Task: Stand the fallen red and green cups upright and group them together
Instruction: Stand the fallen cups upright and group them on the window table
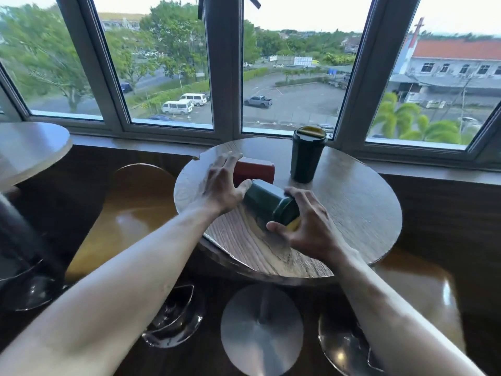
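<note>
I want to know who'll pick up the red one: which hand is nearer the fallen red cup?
Left. The left hand reaches over the red cup, fingers at its near end. The right hand is farther back, gripping the lid end of the fallen green cup.

Both arms are bare from elbow to wrist, and the left hand (221, 183) and right hand (311, 226) wear nothing.

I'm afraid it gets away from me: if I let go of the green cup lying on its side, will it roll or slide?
The fallen green cup looks round-bodied and lies on the smooth round table, so it would probably roll. Its glossy wall may be slippery. The right hand grips its lid end, while the left hand rests at its base, which likely checks it.
</note>
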{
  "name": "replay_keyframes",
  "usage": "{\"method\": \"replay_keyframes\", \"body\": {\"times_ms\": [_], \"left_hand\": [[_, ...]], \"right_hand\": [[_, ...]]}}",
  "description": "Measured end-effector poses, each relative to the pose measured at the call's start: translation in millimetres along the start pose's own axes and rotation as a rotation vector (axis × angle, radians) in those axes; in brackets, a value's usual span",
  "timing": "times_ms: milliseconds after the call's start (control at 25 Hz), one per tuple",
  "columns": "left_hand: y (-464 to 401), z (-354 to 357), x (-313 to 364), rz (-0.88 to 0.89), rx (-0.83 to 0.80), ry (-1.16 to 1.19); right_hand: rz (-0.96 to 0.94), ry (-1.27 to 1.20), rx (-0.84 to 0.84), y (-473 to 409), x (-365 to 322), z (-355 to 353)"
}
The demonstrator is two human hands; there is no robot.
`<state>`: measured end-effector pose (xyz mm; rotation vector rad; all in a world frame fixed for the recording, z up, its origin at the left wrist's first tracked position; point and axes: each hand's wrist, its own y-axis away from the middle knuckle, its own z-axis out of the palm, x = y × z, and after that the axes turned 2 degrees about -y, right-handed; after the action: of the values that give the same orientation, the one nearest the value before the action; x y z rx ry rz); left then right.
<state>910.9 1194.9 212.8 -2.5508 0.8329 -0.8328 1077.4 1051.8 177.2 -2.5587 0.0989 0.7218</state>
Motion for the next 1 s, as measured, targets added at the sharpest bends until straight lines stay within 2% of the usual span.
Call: {"method": "replay_keyframes", "body": {"times_ms": [120,320,480,600,760,1000], "left_hand": [[-25,-3,-18,0.005,-0.057,-0.03],[-52,13,-50,-0.019,-0.246,0.06],[-44,22,-60,-0.007,-0.248,0.175],[-53,19,-67,-0.019,-0.218,0.214],[-57,13,-76,-0.005,-0.285,0.264],[-55,15,-82,-0.176,-0.425,0.508]], "right_hand": [[0.043,-0.029,-0.011,0,-4,-2],[0.136,-0.025,-0.044,4,-12,-6],[0.208,-0.043,-0.058,9,-18,-3],[0.246,-0.068,-0.025,8,-19,-2],[0.324,-0.097,0.061,7,-22,-3],[0.328,0.05,0.145,-11,-29,-26]]}}
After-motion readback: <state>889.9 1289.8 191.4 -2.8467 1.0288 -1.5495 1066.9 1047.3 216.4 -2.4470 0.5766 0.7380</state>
